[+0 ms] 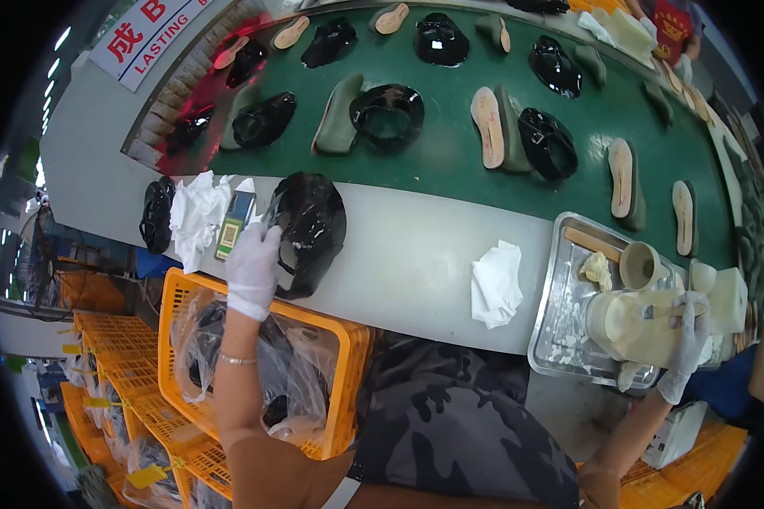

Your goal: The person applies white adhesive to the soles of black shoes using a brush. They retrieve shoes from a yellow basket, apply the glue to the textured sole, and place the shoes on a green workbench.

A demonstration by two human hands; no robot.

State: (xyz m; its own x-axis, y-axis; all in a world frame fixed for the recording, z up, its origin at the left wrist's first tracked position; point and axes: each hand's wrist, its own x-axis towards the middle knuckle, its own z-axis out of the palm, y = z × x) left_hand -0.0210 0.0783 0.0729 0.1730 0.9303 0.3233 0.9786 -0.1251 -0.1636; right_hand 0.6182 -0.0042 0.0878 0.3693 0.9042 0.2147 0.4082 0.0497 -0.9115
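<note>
My left hand [255, 265], in a white glove, grips the near-left edge of a glossy black shoe upper [323, 242] at the worktop's front left. Its fingertips are partly hidden behind the upper's edge. Far to the right, my gloved right hand [692, 332] is closed around the handle of a brush [659, 312]. The brush lies across the mouth of a whitish glue pot [607, 321]. That pot stands in a metal tray [542, 318] beside a beige cup [639, 265] and a crumpled yellowish lump [598, 271].
A green conveyor belt [441, 165] beyond the worktop carries several black uppers, insoles and shoe lasts. White cloth [496, 284] lies between my hands; more cloth [197, 216] and a black sandal [156, 214] lie left. An orange crate [168, 339] of bagged pieces stands below my left arm.
</note>
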